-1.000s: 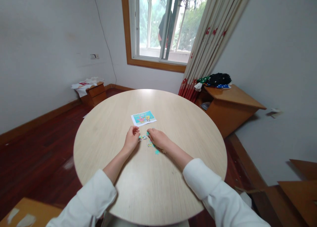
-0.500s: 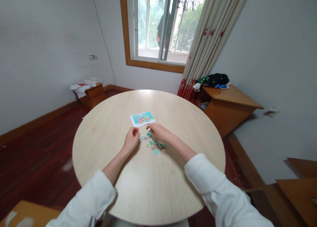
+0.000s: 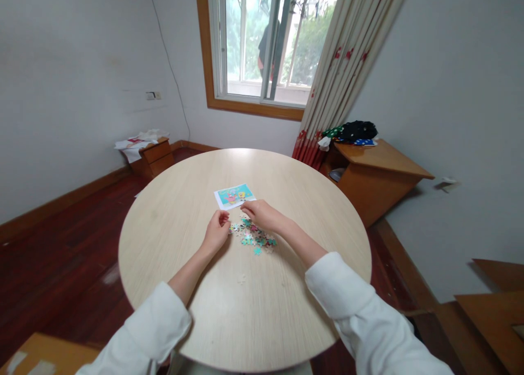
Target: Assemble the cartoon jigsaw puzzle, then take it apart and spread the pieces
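Note:
Small jigsaw puzzle pieces [image 3: 257, 238] lie in a loose pile on the round table, teal, pink and pale ones mixed. My right hand [image 3: 260, 212] is above the far side of the pile, its thumb and fingers pinched together; whatever is between them is too small to make out. At the pile's left edge, my left hand [image 3: 218, 228] rests with curled fingers, and what it holds, if anything, is hidden. Just beyond both hands lies a picture sheet [image 3: 233, 195] showing cartoon figures on teal. A single pale puzzle piece [image 3: 241, 278] sits apart, nearer to me.
The pale round table [image 3: 164, 227] fills the middle of the view. A wooden desk [image 3: 385, 162] with a heap of cloth [image 3: 356, 132] stands at the right by the curtain [image 3: 344, 58]. At the left is a small cabinet [image 3: 158, 156] with papers on it.
My right hand has lifted slightly away from the pile, showing more of the pieces. A pale piece now shows on the table nearer to me. My left hand stays nearly in place.

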The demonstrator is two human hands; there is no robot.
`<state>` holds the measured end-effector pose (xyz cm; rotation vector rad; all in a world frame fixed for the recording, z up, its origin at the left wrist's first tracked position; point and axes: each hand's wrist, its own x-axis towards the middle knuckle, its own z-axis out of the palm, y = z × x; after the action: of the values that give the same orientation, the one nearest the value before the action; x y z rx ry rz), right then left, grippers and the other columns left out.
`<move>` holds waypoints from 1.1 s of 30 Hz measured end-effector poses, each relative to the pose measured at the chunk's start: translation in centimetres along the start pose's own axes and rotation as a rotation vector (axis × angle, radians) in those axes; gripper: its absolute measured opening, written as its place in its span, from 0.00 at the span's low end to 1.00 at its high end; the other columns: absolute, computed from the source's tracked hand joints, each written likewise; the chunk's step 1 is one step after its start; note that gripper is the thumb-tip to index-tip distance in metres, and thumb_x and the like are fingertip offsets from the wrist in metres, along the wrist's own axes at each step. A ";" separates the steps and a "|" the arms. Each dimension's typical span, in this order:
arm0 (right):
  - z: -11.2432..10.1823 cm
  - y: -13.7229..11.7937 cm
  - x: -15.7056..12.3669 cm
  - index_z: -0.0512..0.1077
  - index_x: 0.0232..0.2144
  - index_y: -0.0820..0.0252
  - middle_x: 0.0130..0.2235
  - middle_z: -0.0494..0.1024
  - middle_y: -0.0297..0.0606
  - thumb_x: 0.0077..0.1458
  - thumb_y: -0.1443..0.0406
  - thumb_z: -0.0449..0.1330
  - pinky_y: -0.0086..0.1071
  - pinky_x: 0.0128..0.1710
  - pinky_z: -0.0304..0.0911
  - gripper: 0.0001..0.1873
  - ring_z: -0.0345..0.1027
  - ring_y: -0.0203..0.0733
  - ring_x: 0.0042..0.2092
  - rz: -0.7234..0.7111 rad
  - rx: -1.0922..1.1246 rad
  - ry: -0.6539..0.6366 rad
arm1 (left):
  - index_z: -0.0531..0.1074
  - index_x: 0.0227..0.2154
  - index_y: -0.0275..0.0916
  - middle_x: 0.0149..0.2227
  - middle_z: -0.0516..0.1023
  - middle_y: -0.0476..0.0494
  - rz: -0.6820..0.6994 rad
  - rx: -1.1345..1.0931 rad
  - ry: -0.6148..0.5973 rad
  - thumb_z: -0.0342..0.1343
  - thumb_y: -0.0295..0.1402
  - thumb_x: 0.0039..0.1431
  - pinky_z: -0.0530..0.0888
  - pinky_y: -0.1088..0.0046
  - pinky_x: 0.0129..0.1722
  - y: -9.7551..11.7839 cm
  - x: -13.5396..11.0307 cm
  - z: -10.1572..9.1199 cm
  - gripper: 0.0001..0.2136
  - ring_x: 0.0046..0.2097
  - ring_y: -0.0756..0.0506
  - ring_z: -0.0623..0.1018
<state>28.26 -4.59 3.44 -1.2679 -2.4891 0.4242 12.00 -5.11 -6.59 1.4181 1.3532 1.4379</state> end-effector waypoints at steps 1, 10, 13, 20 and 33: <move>0.1 0.1 0.0 0.73 0.35 0.66 0.36 0.78 0.44 0.60 0.70 0.50 0.29 0.38 0.58 0.11 0.69 0.38 0.38 0.000 0.005 0.010 | 0.65 0.30 0.39 0.29 0.69 0.50 0.000 -0.001 -0.001 0.49 0.23 0.44 0.68 0.72 0.37 0.1 0.0 0.0 0.08 0.32 0.50 0.71; 1.6 0.2 -2.8 0.69 0.46 0.63 0.51 0.70 0.48 0.60 0.66 0.51 0.38 0.53 0.56 0.13 0.64 0.41 0.52 -0.030 0.022 0.127 | 0.65 0.28 0.39 0.28 0.68 0.51 -0.060 -0.041 0.043 0.50 0.23 0.44 0.68 0.71 0.37 0.9 0.1 -0.1 0.07 0.32 0.49 0.70; 2.7 -1.4 -6.1 0.70 0.46 0.58 0.57 0.64 0.47 0.56 0.62 0.57 0.45 0.58 0.49 0.15 0.54 0.46 0.60 -0.177 0.010 0.101 | 0.65 0.28 0.39 0.28 0.68 0.51 -0.074 -0.066 0.069 0.49 0.23 0.43 0.68 0.71 0.37 1.2 0.4 -0.4 0.07 0.32 0.49 0.70; 6.4 -2.0 -9.4 0.72 0.39 0.55 0.56 0.66 0.44 0.58 0.60 0.55 0.47 0.59 0.44 0.09 0.53 0.45 0.60 -0.279 -0.020 0.007 | 0.66 0.28 0.39 0.28 0.69 0.51 -0.077 -0.055 0.104 0.49 0.23 0.43 0.68 0.71 0.36 1.2 0.5 -0.7 0.08 0.32 0.49 0.70; 5.5 3.8 -10.5 0.48 0.63 0.60 0.65 0.50 0.53 0.49 0.47 0.58 0.52 0.61 0.42 0.46 0.37 0.54 0.66 0.169 -0.156 0.105 | 0.61 0.55 0.38 0.59 0.61 0.29 0.173 0.694 -0.321 0.60 0.45 0.44 0.52 0.49 0.59 0.3 -1.5 -3.8 0.35 0.62 0.32 0.59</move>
<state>34.64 -11.71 -4.59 -1.5271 -2.3754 0.1996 8.64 -7.32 -6.11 2.1401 1.6160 0.7942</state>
